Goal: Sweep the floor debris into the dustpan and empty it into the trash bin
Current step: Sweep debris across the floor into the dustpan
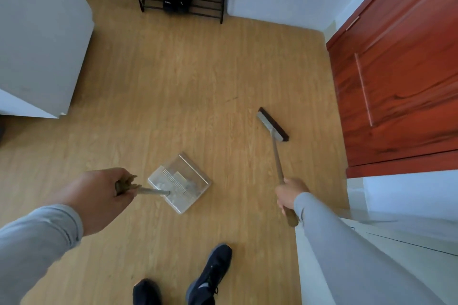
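A clear plastic dustpan point(179, 182) lies on the wooden floor in front of my feet, with pale debris inside it. My left hand point(104, 195) grips the top of its long metal handle. My right hand point(288, 193) grips the handle of a broom, whose grey head with dark bristles point(272, 125) rests on the floor to the right of the dustpan, apart from it. A thin dark speck of debris point(231, 99) lies on the floor beyond the broom head. No trash bin is in view.
A black shoe rack point(181, 5) with several shoes stands against the far wall. A white cabinet point(42, 44) is at the left, a red wooden door point(401, 82) at the right, white furniture point(396, 218) by my right arm. My dark shoes point(210, 277) are at the bottom.
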Action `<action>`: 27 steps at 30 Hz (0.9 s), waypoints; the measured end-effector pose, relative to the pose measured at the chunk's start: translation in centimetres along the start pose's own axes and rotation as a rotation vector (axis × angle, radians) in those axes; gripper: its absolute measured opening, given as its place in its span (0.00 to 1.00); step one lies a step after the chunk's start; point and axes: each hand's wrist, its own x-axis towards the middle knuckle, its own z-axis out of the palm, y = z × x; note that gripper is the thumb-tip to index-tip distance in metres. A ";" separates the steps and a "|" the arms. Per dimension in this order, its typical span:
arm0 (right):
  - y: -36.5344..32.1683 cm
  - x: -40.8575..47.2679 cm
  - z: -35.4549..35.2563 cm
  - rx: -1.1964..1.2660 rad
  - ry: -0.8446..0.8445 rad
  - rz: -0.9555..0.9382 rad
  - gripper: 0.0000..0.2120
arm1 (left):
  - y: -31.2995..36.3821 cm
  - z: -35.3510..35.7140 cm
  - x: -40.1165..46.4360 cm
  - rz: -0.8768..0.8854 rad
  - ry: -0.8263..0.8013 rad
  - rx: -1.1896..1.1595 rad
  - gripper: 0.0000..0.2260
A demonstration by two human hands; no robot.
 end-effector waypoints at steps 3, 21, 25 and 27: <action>3.3 -4.8 3.5 -0.118 -0.058 -0.064 0.27 | 0.6 -0.3 0.3 -0.005 -0.015 0.011 0.06; 10.5 -15.7 -7.4 0.310 0.067 0.073 0.10 | 0.3 -1.3 -1.7 0.084 -0.057 0.239 0.10; 7.5 -8.7 -6.1 0.181 0.079 0.163 0.07 | 1.8 -0.8 -1.1 0.120 -0.062 0.299 0.10; 5.3 -6.4 -3.6 0.074 0.013 0.148 0.13 | 2.0 -0.7 -0.5 0.119 -0.057 0.291 0.09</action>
